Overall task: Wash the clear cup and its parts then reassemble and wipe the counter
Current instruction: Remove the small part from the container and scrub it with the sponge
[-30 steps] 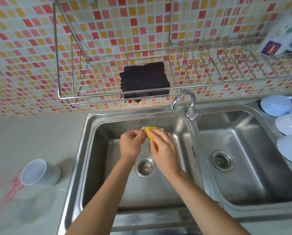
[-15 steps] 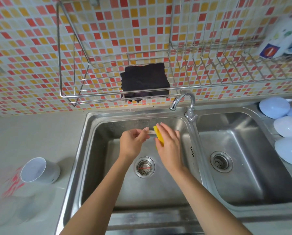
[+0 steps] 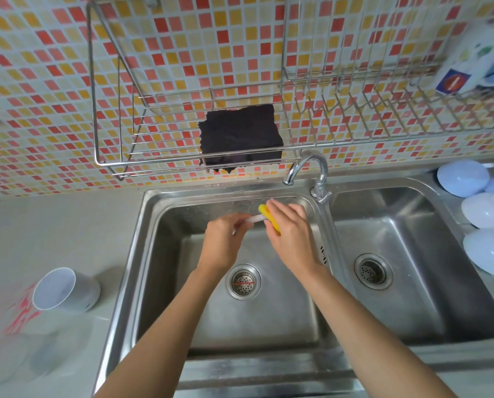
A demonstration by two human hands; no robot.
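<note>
Yellow sponge (image 3: 269, 219) is gripped in the right hand (image 3: 290, 236) and folded round one end of a pale straw (image 3: 254, 218), probably the cup's, though it is small and blurred. The straw's other end is pinched in the left hand (image 3: 222, 239). Its long axis runs level from left hand to right, over the sink (image 3: 165, 282), so the sponge can be slid along it leftward.
</note>
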